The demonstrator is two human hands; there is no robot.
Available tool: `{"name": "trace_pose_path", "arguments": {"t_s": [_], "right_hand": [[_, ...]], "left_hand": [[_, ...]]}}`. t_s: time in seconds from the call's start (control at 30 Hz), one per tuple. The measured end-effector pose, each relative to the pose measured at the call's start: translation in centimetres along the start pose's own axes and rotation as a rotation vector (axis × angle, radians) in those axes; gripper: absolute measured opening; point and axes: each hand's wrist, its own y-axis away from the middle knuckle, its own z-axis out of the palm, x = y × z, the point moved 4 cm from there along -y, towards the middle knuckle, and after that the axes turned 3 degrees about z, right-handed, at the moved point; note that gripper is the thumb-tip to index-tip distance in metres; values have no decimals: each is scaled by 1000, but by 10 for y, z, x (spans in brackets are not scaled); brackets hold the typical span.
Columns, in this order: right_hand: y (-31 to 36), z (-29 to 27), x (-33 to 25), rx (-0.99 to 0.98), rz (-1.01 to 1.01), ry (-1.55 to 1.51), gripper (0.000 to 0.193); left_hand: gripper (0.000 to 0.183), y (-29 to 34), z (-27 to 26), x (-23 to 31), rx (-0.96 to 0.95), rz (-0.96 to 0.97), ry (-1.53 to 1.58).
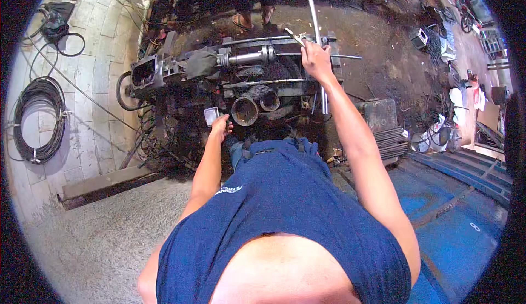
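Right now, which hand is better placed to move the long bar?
Probably the right hand: it is at the long bar, while the left hand is farther off, by a pale square piece.

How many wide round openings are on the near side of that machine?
2: a larger opening right of the left hand, and a smaller opening farther right and slightly farther away. Others may be hidden in shadow.

Fisheye; edges bowed, corners black; grain throughout. Machine (pixel 244 58), centre: dim. Chest (pixel 279 271), lower centre: bright. Right edge: glare.
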Motion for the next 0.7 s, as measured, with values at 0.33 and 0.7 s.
{"name": "trace_pose_path", "arguments": {"t_s": [0.33, 0.7], "right_hand": [[3, -2, 1, 31, -9, -14, 32], [5, -2, -5, 126, -73, 17, 30]], "left_hand": [[30, 0, -2, -6, -55, 9, 44], [25, -1, -2, -12, -70, 35, 73]]}}
